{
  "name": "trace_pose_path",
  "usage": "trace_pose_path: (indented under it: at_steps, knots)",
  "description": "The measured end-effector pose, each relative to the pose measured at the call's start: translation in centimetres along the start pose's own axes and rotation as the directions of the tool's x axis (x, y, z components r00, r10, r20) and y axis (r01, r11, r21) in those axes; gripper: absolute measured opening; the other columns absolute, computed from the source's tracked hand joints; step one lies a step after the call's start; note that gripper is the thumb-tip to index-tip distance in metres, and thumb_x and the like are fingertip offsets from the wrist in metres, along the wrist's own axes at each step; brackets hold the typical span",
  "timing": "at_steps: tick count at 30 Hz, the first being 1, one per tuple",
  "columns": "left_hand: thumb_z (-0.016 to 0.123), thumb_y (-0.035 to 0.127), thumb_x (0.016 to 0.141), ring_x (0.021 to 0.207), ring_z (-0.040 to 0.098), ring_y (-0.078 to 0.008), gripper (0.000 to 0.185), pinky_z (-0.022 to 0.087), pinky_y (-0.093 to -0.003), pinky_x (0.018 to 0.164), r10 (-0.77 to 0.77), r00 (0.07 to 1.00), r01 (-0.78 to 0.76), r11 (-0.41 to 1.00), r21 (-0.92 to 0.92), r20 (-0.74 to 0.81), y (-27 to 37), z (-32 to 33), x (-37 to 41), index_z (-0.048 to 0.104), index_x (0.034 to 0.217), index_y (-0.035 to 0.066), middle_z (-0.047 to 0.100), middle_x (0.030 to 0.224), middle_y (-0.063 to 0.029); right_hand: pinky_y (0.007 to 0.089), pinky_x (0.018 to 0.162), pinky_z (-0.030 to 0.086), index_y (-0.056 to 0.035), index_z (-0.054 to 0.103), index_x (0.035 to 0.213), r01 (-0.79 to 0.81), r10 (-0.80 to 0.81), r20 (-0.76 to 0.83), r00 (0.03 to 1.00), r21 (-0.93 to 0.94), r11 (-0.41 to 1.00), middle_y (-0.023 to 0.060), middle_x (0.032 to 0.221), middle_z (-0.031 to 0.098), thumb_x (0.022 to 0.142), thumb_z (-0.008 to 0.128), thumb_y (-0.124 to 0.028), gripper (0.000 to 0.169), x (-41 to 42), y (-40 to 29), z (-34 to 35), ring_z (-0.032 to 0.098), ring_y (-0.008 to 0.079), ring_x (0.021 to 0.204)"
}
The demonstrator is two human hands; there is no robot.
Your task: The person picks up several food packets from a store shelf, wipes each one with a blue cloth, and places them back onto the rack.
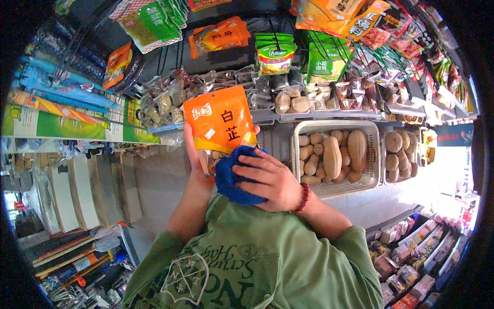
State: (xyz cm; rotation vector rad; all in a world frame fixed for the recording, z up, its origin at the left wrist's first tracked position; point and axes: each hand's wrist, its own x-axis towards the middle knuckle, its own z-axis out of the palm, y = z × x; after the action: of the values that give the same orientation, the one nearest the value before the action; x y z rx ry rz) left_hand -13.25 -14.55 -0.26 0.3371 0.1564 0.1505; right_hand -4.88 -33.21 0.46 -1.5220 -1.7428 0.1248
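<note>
An orange plastic pouch (pixel 216 116) with a yellow band, large printed characters and a small white sticker is held up in front of my chest. My left hand (pixel 197 154) grips it along its left edge, the thumb side showing there and fingertips at its right edge. A bunched blue cloth (pixel 237 177) lies under the spread fingers of my right hand (pixel 270 181), pressed over the pouch's lower part. A red beaded bracelet (pixel 303 197) circles my right wrist. The pouch's lower right corner is hidden behind the cloth.
Beyond the pouch, bagged dried goods (pixel 166 104) fill shelf bins, with hanging orange packets (pixel 220 36) and green packets (pixel 275 58) above. A white plastic crate (pixel 335 125) of squashes stands to the right. Packed display racks (pixel 409 247) are at lower right, wooden poles (pixel 63 255) at lower left.
</note>
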Motion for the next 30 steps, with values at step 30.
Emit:
trace_pose_path:
  at_steps: [30]
  knots:
    - [0.037,0.082,0.087,0.130,0.049,-0.0443,0.099,0.047,-0.0565,0.102,-0.075,0.975,0.123,0.966,-0.228,0.209,-0.1,-0.7,2.8,0.028,0.155,0.010,0.044,0.147,-0.0274,0.0459,0.095,0.055,-0.0119,0.067,0.112,0.092,-0.062,0.203,0.977,-0.141,0.986,0.0069,0.136,0.058,0.059,0.076,-0.017,0.054,1.8,-0.1,-1.3,0.056,0.0345,0.124]
